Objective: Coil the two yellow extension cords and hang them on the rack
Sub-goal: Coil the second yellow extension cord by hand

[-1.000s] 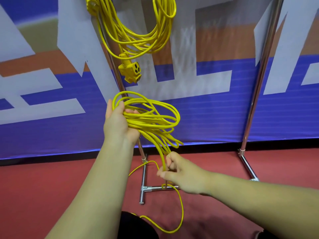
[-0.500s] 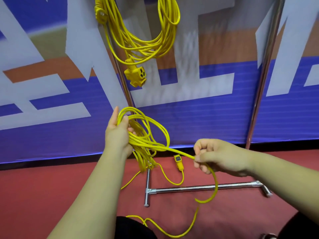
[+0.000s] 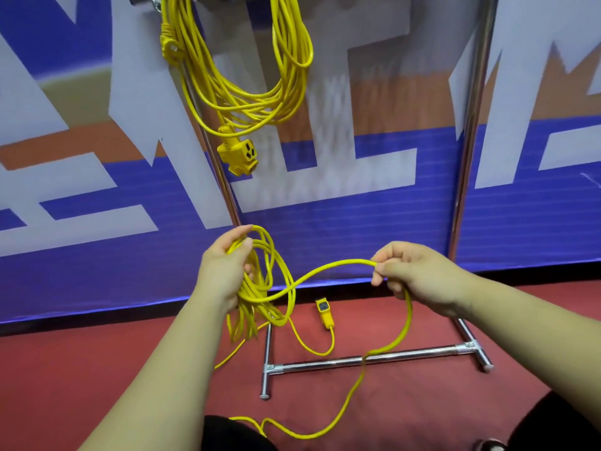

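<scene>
One cord on rack, second cord in left hand, right hand

both bare forearms reach forward from the lower edge of view. the left hand is raised with its back to the camera, fingers and thumb curled round loops of a thin yellow extension cord. the right hand, level with it and well apart, pinches a single strand between thumb and curled fingers.
</scene>
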